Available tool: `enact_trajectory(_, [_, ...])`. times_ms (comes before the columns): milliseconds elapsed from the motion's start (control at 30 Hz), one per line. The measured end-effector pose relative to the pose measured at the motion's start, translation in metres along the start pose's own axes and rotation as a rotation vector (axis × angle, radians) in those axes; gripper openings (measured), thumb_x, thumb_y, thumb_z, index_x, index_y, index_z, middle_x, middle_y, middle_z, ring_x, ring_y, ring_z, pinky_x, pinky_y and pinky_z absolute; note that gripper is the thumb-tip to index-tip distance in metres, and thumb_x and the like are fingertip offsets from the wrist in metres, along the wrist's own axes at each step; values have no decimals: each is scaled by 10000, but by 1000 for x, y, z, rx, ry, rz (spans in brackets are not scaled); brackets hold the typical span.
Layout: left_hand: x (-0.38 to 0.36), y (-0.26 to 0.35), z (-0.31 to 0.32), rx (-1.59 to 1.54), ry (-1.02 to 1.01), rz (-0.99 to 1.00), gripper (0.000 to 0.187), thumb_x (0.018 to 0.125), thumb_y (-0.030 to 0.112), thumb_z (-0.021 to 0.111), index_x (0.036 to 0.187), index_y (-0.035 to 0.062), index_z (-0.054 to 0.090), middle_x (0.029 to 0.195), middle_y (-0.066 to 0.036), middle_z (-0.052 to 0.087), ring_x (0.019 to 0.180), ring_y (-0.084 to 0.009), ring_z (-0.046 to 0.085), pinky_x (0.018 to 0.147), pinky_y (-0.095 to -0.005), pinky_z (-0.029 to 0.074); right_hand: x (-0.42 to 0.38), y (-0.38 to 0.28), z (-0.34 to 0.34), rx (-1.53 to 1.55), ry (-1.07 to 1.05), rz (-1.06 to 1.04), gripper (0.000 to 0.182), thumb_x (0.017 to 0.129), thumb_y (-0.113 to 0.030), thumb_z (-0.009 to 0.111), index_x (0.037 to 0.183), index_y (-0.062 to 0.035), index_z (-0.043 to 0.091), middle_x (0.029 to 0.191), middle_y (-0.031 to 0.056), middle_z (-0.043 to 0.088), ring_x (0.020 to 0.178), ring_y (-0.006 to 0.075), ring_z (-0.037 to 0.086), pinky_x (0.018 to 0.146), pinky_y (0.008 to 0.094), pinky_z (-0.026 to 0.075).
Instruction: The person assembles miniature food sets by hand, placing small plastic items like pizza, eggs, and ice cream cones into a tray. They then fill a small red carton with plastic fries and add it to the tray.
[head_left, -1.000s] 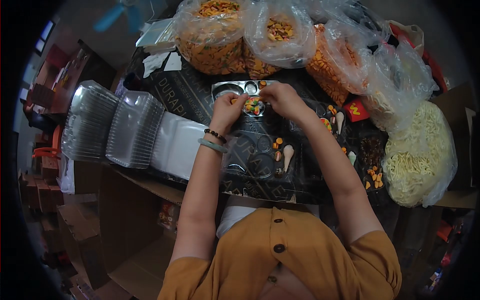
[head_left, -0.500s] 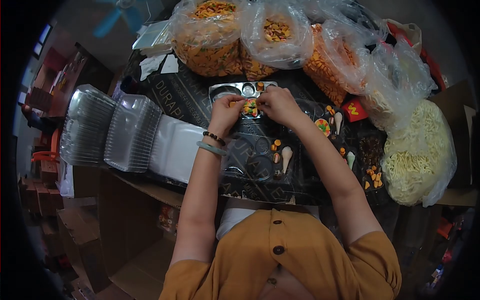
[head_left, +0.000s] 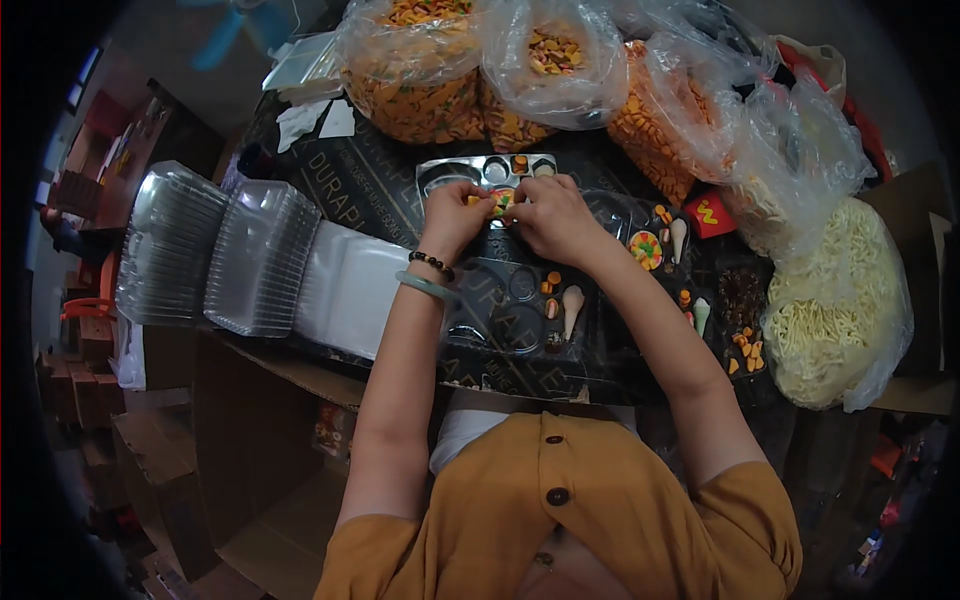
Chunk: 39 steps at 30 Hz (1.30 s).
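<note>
Compartment tray (head_left: 455, 172) lies just below the snack bags (head_left: 470, 70). Left hand (head_left: 455, 215) and right hand (head_left: 550, 215) pinch small coloured snacks (head_left: 503, 200) over its centre well, fingertips narrow.

Two stacks of clear lids (head_left: 215, 250), three snack trays (head_left: 520, 310), five bulging snack bags (head_left: 420, 70).

Your view is dim and bluish, with heavy fisheye bending and black corners; glare streaks the plastic bags (head_left: 700, 90), and the edges blur.
</note>
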<state>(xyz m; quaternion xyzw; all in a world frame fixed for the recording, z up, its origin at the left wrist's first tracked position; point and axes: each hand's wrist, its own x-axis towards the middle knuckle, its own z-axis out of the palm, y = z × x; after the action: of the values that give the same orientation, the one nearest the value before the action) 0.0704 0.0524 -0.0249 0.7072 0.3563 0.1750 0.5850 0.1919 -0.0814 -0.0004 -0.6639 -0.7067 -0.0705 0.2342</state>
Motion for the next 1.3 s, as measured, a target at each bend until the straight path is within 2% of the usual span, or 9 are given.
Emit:
enact_trajectory(67, [1, -1, 0, 217, 73, 82, 158, 705, 127, 712, 802, 9, 671, 746, -97, 669, 684, -155, 635, 641, -269, 493, -4, 0, -1, -25, -33, 52, 74, 699, -148, 670, 764, -114, 668, 852, 25, 554, 876, 206, 536, 808, 364, 356])
enact_trajectory(167, [-1, 3, 1, 278, 74, 86, 159, 701, 111, 724, 810, 7, 674, 737, -44, 658, 671, -103, 597, 627, -237, 474, -6, -2, -2, -54, 5, 81, 73, 706, -167, 678, 747, -109, 661, 828, 24, 551, 850, 205, 538, 803, 362, 348])
enact_trajectory(267, [-4, 6, 1, 291, 84, 89, 159, 695, 111, 725, 810, 12, 676, 740, -52, 664, 675, -105, 600, 634, -242, 478, -3, -2, 7, -42, 86, 96, 78, 704, -176, 680, 722, -105, 652, 801, 25, 544, 825, 199, 540, 797, 363, 344])
enact_trajectory(500, [-4, 4, 2, 336, 109, 91, 157, 702, 108, 720, 818, 10, 677, 741, -51, 660, 668, -100, 596, 623, -240, 476, -1, 1, 6, -90, -2, 116, 101, 706, -204, 679, 728, -110, 647, 765, 30, 534, 803, 202, 547, 799, 368, 339])
enact_trajectory(700, [0, 1, -1, 75, 76, -34, 139, 766, 100, 684, 844, -11, 655, 747, -22, 631, 652, -78, 561, 598, -210, 456, 8, -4, 16, -35, 12, 190, 106, 707, -199, 683, 771, -116, 667, 779, 36, 550, 827, 207, 557, 808, 371, 332])
enact_trajectory(933, [5, -9, -3, -58, 8, -67, 128, 764, 79, 688, 833, -12, 630, 741, -17, 615, 655, -88, 572, 585, -212, 459, 9, -3, 24, 15, 30, 171, 84, 720, -172, 674, 794, -134, 675, 798, 36, 561, 829, 202, 560, 804, 370, 329])
enact_trajectory(1033, [3, -9, -2, 23, 31, -13, 123, 731, 75, 704, 794, 1, 630, 730, -22, 624, 658, -94, 581, 596, -229, 470, 2, 0, 17, 74, 30, 248, 69, 723, -177, 673, 775, -131, 671, 799, 32, 570, 823, 200, 563, 795, 365, 329])
enact_trajectory(1100, [-5, 7, -2, 336, 92, 26, 161, 677, 107, 728, 769, 16, 633, 716, -60, 641, 653, -134, 603, 619, -262, 487, -1, 0, 12, 66, 13, 268, 82, 725, -187, 676, 768, -119, 664, 785, 33, 577, 816, 204, 567, 785, 365, 331])
enact_trajectory(1300, [-3, 3, 6, 462, 239, 117, 243, 621, 172, 750, 779, 24, 642, 743, -129, 652, 689, -230, 639, 653, -300, 497, 1, -5, 7, -11, -53, 355, 107, 722, -198, 665, 778, -106, 664, 807, 57, 600, 827, 236, 584, 766, 395, 360])
